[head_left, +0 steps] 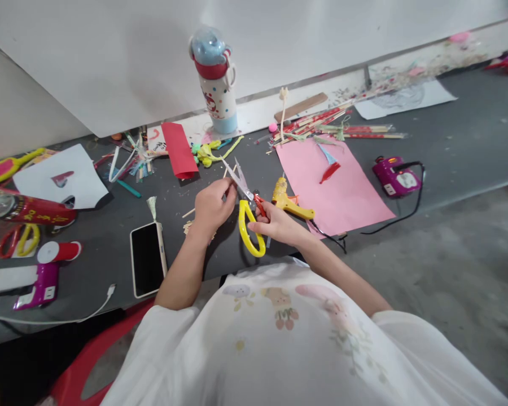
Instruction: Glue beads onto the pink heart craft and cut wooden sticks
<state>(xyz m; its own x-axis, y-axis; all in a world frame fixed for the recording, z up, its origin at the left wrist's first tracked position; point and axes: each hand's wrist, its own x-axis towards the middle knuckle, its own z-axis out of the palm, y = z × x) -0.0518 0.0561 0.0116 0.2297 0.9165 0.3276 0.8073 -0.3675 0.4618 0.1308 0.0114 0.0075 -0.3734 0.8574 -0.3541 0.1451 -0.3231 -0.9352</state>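
My right hand (277, 224) grips the yellow-and-red handles of a pair of scissors (248, 211), whose blades stand apart and point up and left. My left hand (211, 207) is closed in a pinch on a thin wooden stick (227, 181) held at the blades. Both hands hover over the dark grey table (461, 129) just in front of my body.
A phone (147, 258) lies left of my left arm. A yellow glue gun (290, 202) rests on a pink sheet (338, 192) to the right, with a purple device (395, 176) beyond. A bottle (217, 84), red paper (178, 149) and scattered sticks (334, 125) lie farther back.
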